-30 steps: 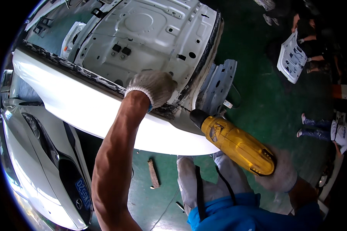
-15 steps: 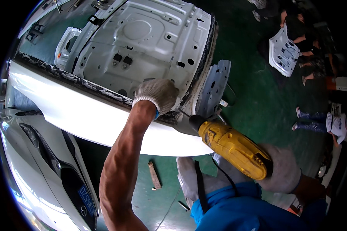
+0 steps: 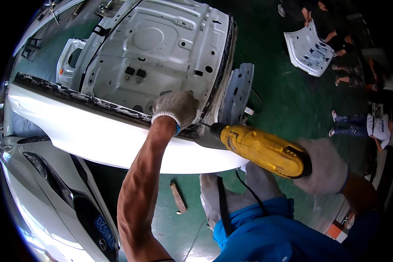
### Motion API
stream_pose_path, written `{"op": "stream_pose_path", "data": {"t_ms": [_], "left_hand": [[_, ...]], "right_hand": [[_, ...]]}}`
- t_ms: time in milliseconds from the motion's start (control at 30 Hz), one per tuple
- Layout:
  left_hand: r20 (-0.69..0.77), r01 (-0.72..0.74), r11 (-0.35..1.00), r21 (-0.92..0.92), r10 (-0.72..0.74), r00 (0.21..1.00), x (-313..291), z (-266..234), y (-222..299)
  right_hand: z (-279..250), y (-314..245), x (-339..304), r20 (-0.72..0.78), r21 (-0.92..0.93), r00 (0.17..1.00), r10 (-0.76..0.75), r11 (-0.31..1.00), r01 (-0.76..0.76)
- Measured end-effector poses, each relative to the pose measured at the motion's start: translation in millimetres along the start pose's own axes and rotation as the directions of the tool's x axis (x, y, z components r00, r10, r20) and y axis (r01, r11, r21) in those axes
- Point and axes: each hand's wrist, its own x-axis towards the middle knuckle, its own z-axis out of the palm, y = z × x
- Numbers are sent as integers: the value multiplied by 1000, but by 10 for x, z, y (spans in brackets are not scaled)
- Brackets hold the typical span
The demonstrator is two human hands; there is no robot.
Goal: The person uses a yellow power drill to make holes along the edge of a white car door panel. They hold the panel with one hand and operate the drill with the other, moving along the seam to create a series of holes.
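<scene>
A yellow power drill with a black chuck is gripped from behind by my right hand, which wears a pale work glove. Its thin bit points left at the scraped corner of a white car body panel, just beside my other hand. In a knitted glove, my left hand is closed over the panel's dark, rough edge; its fingertips are mostly hidden. Beyond lies the bare metal floor of the car body, with holes and two small black blocks.
A grey metal piece projects beyond the corner. At lower left stands a silver car. A wood strip lies on the green floor. Several people are at far right, some around a white panel; one wears a white shirt.
The drill has swung to a flatter angle, its rear end and my right hand rising in view. My left hand stays on the panel edge. The surroundings have shifted slightly left.
</scene>
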Motion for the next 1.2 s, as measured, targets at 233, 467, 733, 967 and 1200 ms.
{"op": "stream_pose_path", "data": {"t_ms": [233, 467, 733, 967, 1200], "left_hand": [[-11, -31, 999, 14, 32, 999, 9, 12, -16], [-2, 10, 1000, 3, -10, 1000, 11, -11, 25], [30, 30, 1000, 1, -30, 999, 6, -68, 56], [51, 34, 999, 10, -34, 998, 9, -68, 68], [71, 23, 1000, 18, -25, 997, -2, -90, 63]], "right_hand": [[-223, 46, 181, 17, 46, 998, -54, 998, 53], [-375, 177, 295, 83, -54, 992, -90, 994, 95], [-389, 259, 352, 95, 5, 992, -87, 996, 87], [-276, 370, 297, 124, 73, 991, -43, 997, 34], [-20, 393, 107, 62, 199, 998, -3, 980, -9]]}}
